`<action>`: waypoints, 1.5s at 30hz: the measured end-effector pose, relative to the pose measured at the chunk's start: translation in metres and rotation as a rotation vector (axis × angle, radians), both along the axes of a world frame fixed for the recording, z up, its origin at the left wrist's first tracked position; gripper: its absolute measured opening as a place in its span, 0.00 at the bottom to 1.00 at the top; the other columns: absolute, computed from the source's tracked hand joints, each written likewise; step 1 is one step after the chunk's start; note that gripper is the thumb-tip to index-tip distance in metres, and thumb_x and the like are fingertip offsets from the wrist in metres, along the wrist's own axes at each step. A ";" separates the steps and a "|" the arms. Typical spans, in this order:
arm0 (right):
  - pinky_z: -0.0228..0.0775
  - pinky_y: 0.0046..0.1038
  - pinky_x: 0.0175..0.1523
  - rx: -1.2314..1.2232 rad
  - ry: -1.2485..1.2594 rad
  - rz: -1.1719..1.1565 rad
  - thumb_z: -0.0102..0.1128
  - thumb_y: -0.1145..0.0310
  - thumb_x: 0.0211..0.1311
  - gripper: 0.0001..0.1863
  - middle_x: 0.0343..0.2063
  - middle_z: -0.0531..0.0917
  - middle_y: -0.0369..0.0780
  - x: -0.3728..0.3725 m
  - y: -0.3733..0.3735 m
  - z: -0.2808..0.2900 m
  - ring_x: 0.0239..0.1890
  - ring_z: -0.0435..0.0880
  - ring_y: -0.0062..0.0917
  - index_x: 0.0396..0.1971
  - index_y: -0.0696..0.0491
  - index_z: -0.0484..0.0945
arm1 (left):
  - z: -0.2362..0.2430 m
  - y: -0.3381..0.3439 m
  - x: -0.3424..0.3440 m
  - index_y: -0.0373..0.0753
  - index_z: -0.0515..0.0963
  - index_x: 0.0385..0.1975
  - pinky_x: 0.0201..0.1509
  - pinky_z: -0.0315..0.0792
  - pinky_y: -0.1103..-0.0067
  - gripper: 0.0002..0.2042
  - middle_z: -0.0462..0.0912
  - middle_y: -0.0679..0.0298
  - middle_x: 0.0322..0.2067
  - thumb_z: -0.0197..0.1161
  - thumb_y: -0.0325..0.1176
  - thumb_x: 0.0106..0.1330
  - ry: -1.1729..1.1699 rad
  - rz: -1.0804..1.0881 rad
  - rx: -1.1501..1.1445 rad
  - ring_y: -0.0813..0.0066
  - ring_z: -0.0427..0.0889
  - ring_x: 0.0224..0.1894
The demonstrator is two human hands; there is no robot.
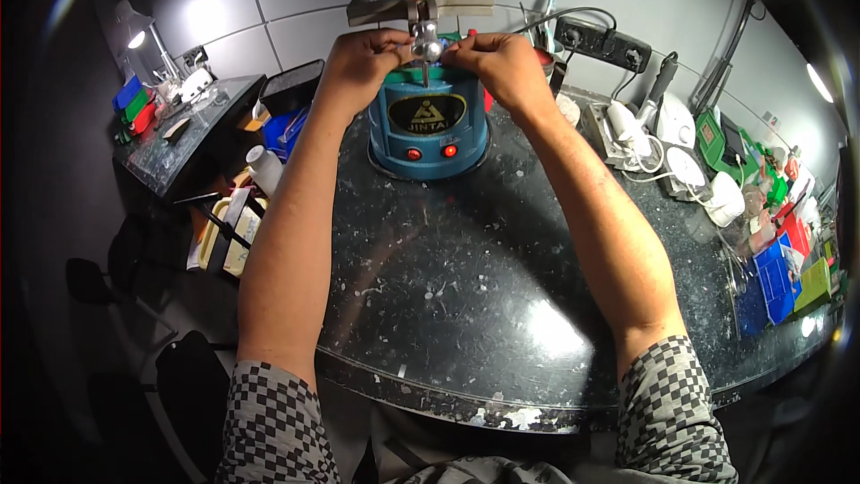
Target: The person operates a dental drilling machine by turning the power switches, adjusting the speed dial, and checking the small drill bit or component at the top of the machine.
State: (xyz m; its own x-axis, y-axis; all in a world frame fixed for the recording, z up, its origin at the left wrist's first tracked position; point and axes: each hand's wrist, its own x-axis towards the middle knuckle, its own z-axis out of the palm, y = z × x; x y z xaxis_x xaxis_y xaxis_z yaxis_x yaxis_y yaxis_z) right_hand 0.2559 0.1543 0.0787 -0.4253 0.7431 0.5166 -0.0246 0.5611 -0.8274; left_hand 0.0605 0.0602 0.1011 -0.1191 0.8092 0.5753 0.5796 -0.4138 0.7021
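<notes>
Two hands, left [360, 70] and right [503, 68], are flanking the machine's [430, 148] metal latch [426, 31], probably for even control; fingers are curling inward, grasping what, I cannot tell. The latch is partly blocking the view. Beyond the machine's right, a power strip [598, 43] is resting; far left, a lamp [133, 21] is shining.
</notes>
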 end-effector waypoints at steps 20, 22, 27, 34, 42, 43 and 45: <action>0.78 0.31 0.51 0.209 -0.241 -0.102 0.64 0.58 0.61 0.18 0.34 0.90 0.45 0.018 -0.010 0.020 0.40 0.90 0.30 0.41 0.56 0.89 | 0.002 -0.001 0.004 0.32 0.85 0.46 0.49 0.77 0.82 0.11 0.90 0.60 0.37 0.65 0.28 0.67 -0.016 0.059 -0.020 0.78 0.87 0.41; 0.78 0.32 0.52 0.220 -0.244 -0.080 0.65 0.57 0.61 0.19 0.34 0.90 0.46 0.018 -0.010 0.020 0.41 0.90 0.32 0.42 0.56 0.89 | 0.003 -0.001 0.003 0.32 0.85 0.46 0.49 0.77 0.82 0.11 0.90 0.60 0.37 0.65 0.28 0.67 -0.031 0.056 -0.025 0.78 0.87 0.41; 0.78 0.32 0.52 0.244 -0.268 -0.044 0.64 0.57 0.62 0.19 0.36 0.90 0.47 0.020 -0.007 0.020 0.43 0.90 0.33 0.43 0.55 0.88 | 0.003 -0.001 0.001 0.32 0.85 0.46 0.49 0.76 0.82 0.11 0.90 0.61 0.38 0.65 0.28 0.67 -0.014 0.042 -0.028 0.79 0.86 0.40; 0.74 0.30 0.57 0.341 -0.422 -0.033 0.57 0.63 0.69 0.16 0.42 0.86 0.44 0.020 -0.014 0.022 0.47 0.85 0.29 0.46 0.55 0.87 | 0.005 -0.004 0.003 0.32 0.85 0.46 0.50 0.76 0.82 0.11 0.90 0.62 0.37 0.65 0.28 0.67 0.028 0.084 -0.046 0.80 0.85 0.41; 0.76 0.38 0.56 0.467 -0.383 -0.097 0.56 0.56 0.66 0.19 0.45 0.85 0.47 0.023 -0.007 0.017 0.49 0.86 0.41 0.46 0.51 0.87 | 0.002 0.000 0.002 0.31 0.85 0.46 0.48 0.76 0.83 0.11 0.89 0.62 0.36 0.65 0.27 0.66 -0.021 0.045 -0.029 0.80 0.85 0.40; 0.76 0.38 0.56 0.468 -0.382 -0.097 0.56 0.56 0.66 0.19 0.45 0.85 0.47 0.023 -0.008 0.018 0.49 0.86 0.41 0.46 0.51 0.87 | 0.000 0.002 -0.001 0.31 0.85 0.46 0.48 0.76 0.83 0.11 0.89 0.62 0.36 0.65 0.27 0.66 -0.020 0.046 -0.028 0.80 0.85 0.40; 0.76 0.39 0.56 0.559 -0.418 -0.104 0.55 0.57 0.66 0.18 0.45 0.84 0.46 0.023 -0.012 0.020 0.49 0.85 0.43 0.47 0.48 0.87 | -0.005 0.008 -0.007 0.31 0.85 0.46 0.47 0.76 0.83 0.11 0.89 0.63 0.34 0.65 0.27 0.66 -0.074 -0.003 0.013 0.82 0.84 0.38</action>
State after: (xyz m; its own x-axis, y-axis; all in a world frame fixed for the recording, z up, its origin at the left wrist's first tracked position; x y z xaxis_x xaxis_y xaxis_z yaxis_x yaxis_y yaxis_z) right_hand 0.2790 0.1427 0.0984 -0.6121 0.4616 0.6421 0.3093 0.8870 -0.3428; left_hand 0.0539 0.0684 0.0961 -0.1589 0.8023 0.5754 0.5253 -0.4248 0.7373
